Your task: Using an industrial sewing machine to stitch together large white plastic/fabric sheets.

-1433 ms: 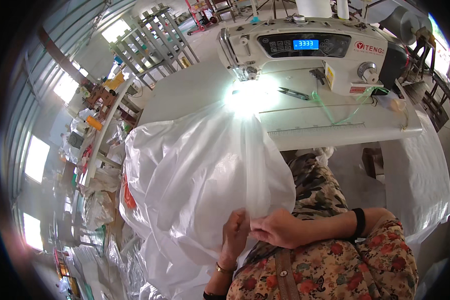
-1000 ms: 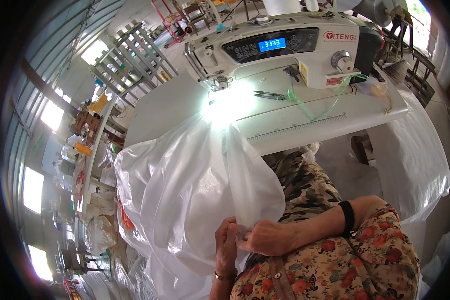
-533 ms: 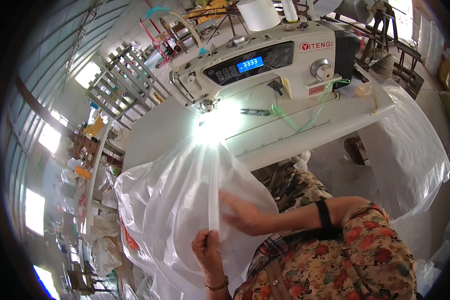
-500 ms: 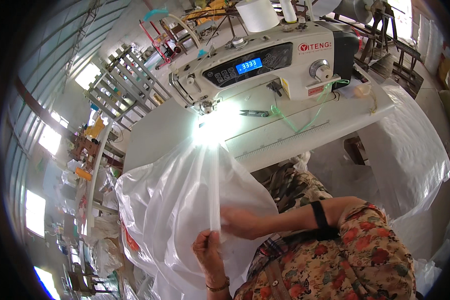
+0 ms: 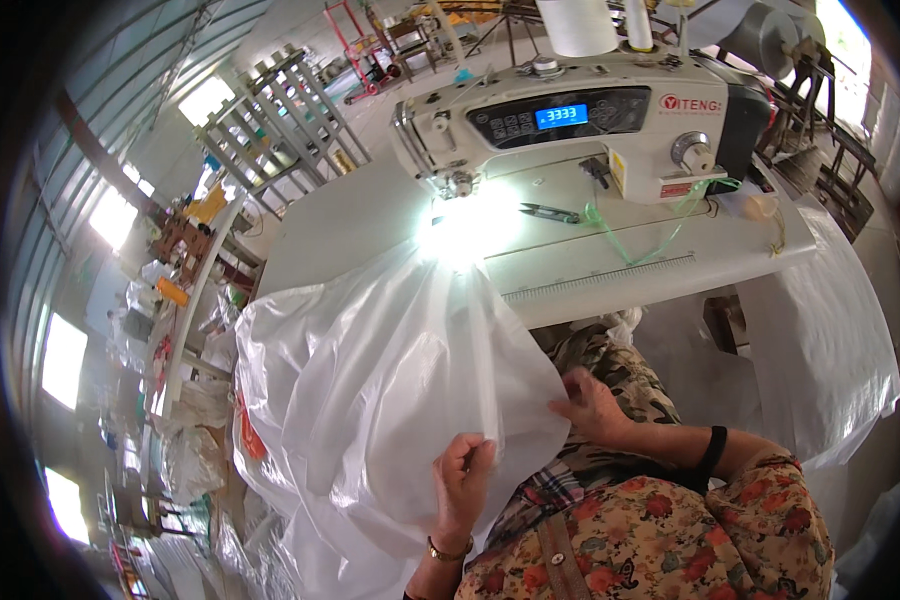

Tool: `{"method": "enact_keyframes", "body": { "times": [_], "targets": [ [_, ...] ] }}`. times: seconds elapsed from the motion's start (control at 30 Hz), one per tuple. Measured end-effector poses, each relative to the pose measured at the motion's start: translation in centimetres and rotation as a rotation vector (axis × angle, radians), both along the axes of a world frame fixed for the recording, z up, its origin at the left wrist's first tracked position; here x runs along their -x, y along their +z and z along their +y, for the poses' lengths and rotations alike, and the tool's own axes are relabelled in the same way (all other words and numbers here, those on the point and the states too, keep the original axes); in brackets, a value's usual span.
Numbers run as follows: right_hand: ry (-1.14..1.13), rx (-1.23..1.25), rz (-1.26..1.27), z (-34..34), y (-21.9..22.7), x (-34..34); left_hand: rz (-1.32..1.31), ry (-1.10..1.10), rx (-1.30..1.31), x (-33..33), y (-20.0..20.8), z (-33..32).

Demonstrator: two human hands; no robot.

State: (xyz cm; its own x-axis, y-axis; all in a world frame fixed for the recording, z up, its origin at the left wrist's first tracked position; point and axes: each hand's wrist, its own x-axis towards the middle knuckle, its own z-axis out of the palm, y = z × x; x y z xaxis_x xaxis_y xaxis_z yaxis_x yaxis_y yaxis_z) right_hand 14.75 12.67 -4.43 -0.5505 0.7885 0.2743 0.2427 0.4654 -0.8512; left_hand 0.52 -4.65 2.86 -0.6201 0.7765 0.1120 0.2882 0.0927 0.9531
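The white sheet (image 5: pixel 380 390) hangs over the front edge of the tabletop (image 5: pixel 320 230) and spreads down towards the lap, its folds drawn together at the sewing machine (image 5: pixel 610 110). Lamp glare (image 5: pixel 460 228) hides the spot under the needle, so we cannot tell how the sheet lies there.

We find the left hand (image 5: pixel 458 482) low on the sheet, thumb and fingers pinched on the lower end of a long, narrow fold. The right hand (image 5: pixel 595 410) is at the sheet's rounded right edge, fingers bent; we cannot tell whether they grip it or only touch it. Between the hands we see a span of loose sheet, and both are well apart from the tabletop's front edge.

Beyond the sheet's right edge, we have camouflage trousers (image 5: pixel 615 365) just under the right hand, leaving little room below it. Along the tabletop's front edge runs a ruler scale (image 5: pixel 600 277); behind it lie dark snips (image 5: pixel 550 214), near the glare, and a loop of green string (image 5: pixel 592 214). Left of the needle we see a broad flat stretch of tabletop. Past its right end, another white sheet (image 5: pixel 820 330) hangs down.
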Motion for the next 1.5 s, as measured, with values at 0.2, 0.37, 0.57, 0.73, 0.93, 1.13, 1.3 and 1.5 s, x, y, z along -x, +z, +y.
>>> {"method": "enact_keyframes", "body": {
  "times": [0.2,0.37,0.57,0.73,0.93,1.13,1.3,1.5],
  "targets": [
    [0.568,0.233,0.031,-2.9,5.4,-0.8,0.203,-0.064,0.058,-0.7,0.6,0.3],
    [0.731,-0.322,-0.111,-4.2,8.5,0.6,0.198,-0.145,0.097,-0.1,0.4,0.4],
    [0.681,-0.713,-0.217,-5.4,7.5,1.6,0.002,-0.092,0.119,-0.3,0.4,0.1],
    [0.76,-0.892,-0.242,-4.9,8.3,1.6,-0.219,-0.065,0.049,0.5,-1.0,0.3],
    [0.293,0.367,0.095,1.2,6.2,6.7,0.117,0.106,0.06,2.4,2.3,-2.0],
    [0.635,-0.025,0.212,1.3,-0.9,18.4,0.668,-0.094,0.104,1.8,9.7,0.5],
    [0.659,-0.18,0.186,1.4,-0.8,17.3,0.776,-0.244,0.085,1.6,7.5,0.3],
    [0.751,-0.393,0.083,1.4,-1.1,14.7,0.707,-0.213,0.154,1.0,4.3,-0.3]
  ]
}}
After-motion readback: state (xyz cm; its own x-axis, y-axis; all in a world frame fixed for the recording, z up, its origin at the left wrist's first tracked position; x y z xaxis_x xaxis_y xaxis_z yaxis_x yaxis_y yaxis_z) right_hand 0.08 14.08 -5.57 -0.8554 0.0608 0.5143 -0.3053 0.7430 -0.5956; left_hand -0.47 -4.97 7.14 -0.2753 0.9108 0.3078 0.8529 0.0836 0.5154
